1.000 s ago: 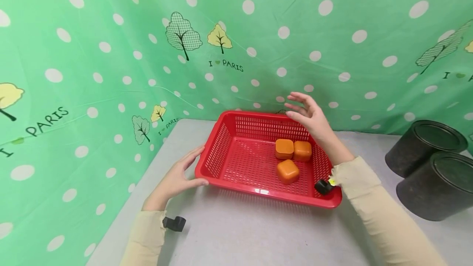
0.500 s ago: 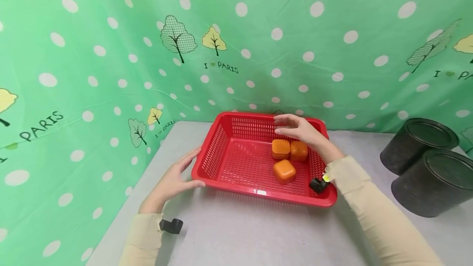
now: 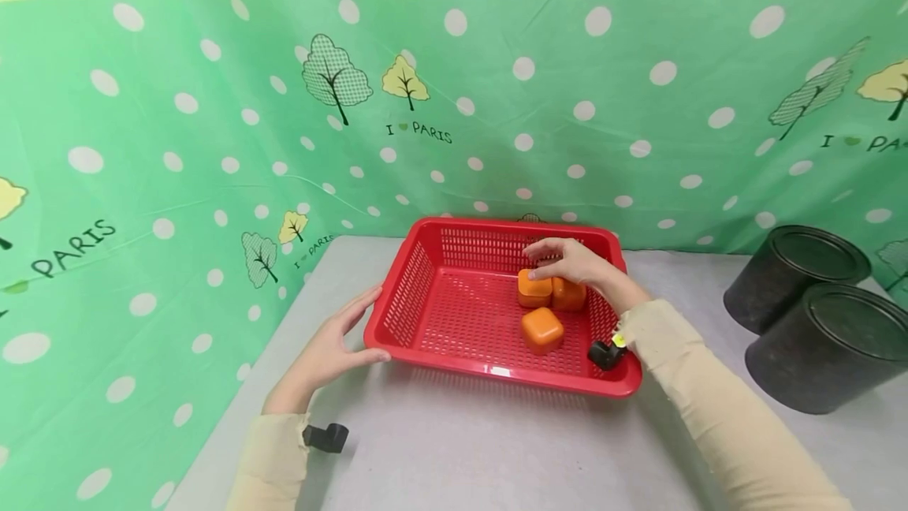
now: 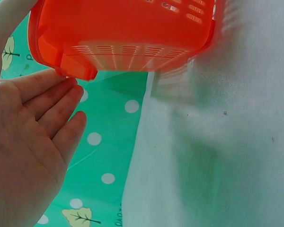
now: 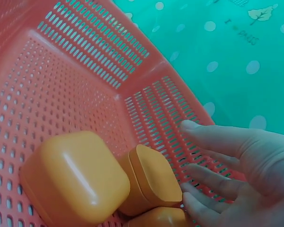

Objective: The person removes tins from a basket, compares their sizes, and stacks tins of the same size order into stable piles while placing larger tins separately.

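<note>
A red perforated plastic basket (image 3: 464, 306) stands on the table, holding three orange rounded-cube boxes. One box (image 3: 542, 330) lies nearer the front; a second box (image 3: 532, 295) and a third box (image 3: 571, 296) sit side by side behind it. The right hand (image 3: 578, 265) reaches over the basket's right side, fingers spread and slightly bent, just above the two rear boxes. In the right wrist view, that hand (image 5: 260, 165) has nothing between thumb and fingers. At the basket's left end, the left hand (image 3: 322, 357) rests with extended fingers and thumb against the rim (image 4: 78, 71).
Two dark lidded cans (image 3: 798, 270) stand on the right of the grey table (image 3: 454, 448). A green dotted cloth (image 3: 454, 101) hangs behind and along the left. Black wrist cameras are strapped to both sleeves; the right one (image 3: 606, 354) overlaps the basket's front right corner.
The right hand has come down and slightly left, from above the basket's back rim to just over the rear boxes. The left hand stays at the rim; the head view has shifted slightly.
</note>
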Demonstrator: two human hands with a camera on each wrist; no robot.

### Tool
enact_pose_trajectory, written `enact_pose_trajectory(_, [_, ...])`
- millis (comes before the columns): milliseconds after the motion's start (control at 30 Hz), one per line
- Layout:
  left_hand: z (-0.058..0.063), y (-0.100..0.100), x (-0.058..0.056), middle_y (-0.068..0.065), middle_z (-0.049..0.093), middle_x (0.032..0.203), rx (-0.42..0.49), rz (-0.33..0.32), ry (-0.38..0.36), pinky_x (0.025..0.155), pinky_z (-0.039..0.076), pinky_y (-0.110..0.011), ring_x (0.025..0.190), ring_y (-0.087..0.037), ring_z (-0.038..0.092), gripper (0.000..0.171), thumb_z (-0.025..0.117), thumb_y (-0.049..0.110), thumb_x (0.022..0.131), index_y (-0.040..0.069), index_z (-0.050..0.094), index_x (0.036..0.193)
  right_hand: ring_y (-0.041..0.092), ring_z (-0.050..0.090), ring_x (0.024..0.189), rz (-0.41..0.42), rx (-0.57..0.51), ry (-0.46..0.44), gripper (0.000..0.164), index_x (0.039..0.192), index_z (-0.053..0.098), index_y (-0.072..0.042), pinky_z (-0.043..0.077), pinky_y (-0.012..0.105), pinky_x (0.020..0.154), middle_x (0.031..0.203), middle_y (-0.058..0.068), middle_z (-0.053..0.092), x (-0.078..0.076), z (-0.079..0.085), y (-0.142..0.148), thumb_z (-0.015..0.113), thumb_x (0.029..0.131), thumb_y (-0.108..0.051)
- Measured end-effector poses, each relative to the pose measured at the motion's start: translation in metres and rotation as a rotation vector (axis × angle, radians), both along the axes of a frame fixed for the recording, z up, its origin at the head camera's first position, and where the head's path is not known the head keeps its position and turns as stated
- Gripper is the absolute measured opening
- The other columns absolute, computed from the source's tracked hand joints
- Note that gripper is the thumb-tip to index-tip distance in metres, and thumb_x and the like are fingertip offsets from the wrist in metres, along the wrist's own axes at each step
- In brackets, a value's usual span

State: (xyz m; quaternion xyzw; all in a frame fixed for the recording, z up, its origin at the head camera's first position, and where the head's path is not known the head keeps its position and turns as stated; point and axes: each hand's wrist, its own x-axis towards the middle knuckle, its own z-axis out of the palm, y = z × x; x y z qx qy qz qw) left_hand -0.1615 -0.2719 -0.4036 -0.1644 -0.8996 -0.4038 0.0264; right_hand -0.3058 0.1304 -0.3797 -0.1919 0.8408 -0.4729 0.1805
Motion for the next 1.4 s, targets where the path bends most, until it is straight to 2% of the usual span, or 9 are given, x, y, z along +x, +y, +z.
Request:
enact_pose_trajectory(233, [-0.001, 0.0, 0.0, -0.005, 0.032, 0.164, 0.014, -0.001, -0.014, 0.12, 0.032, -0.05, 0.151, -0.031, 0.03, 0.098, 0.088, 0.028, 0.074, 0.018, 0.035, 0.156, 0.045, 0.051, 0.133, 0.092, 0.01, 0.019, 0.054, 0.138, 0.051, 0.007, 0.043, 0.054, 0.115, 0.142, 0.028, 0.052, 0.0, -0.004, -0.005, 0.071, 0.091, -0.01])
enact_pose_trajectory(633, [0.0, 0.0, 0.0, -0.005, 0.032, 0.164, 0.014, -0.001, -0.011, 0.12, 0.032, -0.05, 0.151, -0.031, 0.03, 0.098, 0.088, 0.027, 0.074, 0.017, 0.035, 0.156, 0.044, 0.053, 0.128, 0.153, 0.08, 0.037, 0.056, 0.135, 0.052, 0.009, 0.043, 0.055, 0.114, 0.139, 0.029, 0.054, 0.003, -0.008, -0.008, 0.075, 0.085, -0.002])
enact_pose_trajectory(1033, [0.0, 0.0, 0.001, -0.006, 0.032, 0.164, 0.011, -0.003, -0.013, 0.12, 0.031, -0.046, 0.152, -0.029, 0.03, 0.098, 0.088, 0.027, 0.075, 0.018, 0.034, 0.156, 0.035, 0.055, 0.123, 0.149, 0.263, 0.144, 0.051, 0.129, 0.061, 0.0, 0.044, 0.051, 0.114, 0.132, 0.019, 0.062, 0.003, -0.008, -0.013, 0.078, 0.081, -0.002])
enact_pose_trajectory(1400, [0.001, 0.0, 0.001, -0.005, 0.033, 0.163, 0.015, 0.001, -0.018, 0.119, 0.031, -0.048, 0.151, -0.031, 0.03, 0.098, 0.088, 0.028, 0.075, 0.018, 0.034, 0.156, 0.032, 0.06, 0.117, 0.166, 0.311, 0.212, 0.05, 0.127, 0.062, 0.0, 0.051, 0.048, 0.107, 0.126, 0.017, 0.067, 0.004, -0.008, -0.015, 0.08, 0.082, -0.013])
